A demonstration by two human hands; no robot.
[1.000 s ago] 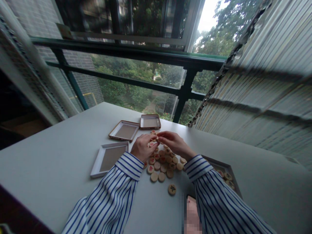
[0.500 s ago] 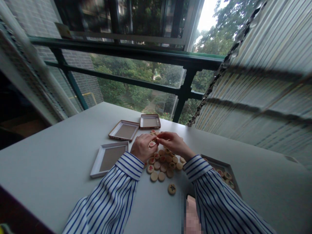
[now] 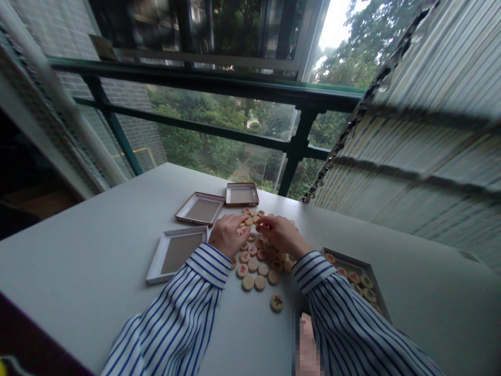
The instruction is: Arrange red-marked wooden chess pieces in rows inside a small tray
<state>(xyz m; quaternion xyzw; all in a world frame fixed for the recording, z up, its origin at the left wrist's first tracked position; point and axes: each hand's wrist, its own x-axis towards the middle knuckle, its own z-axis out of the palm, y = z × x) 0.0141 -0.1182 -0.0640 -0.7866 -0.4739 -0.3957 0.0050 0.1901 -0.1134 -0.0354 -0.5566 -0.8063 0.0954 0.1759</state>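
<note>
Several round wooden game pieces (image 3: 259, 261) with red or dark characters lie in a loose heap on the white table (image 3: 97, 245). My left hand (image 3: 228, 234) rests on the heap's left side, fingers curled over a piece. My right hand (image 3: 280, 232) sits at the heap's far side, its fingertips pinched on a piece. The two hands lie a little apart. One piece (image 3: 276, 302) lies alone nearer to me. Both arms wear blue-and-white striped sleeves.
A white tray (image 3: 156, 266) lies left of the heap. Two brown-rimmed trays (image 3: 199, 209) (image 3: 241, 194) sit beyond it. A tray (image 3: 366, 269) at the right holds several pieces. Window railing (image 3: 203, 83) and stacked corrugated sheets (image 3: 422, 156) border the table.
My hands, which met fingertip to fingertip over the far pieces, have parted slightly and lowered onto the heap. The view shifted a little.
</note>
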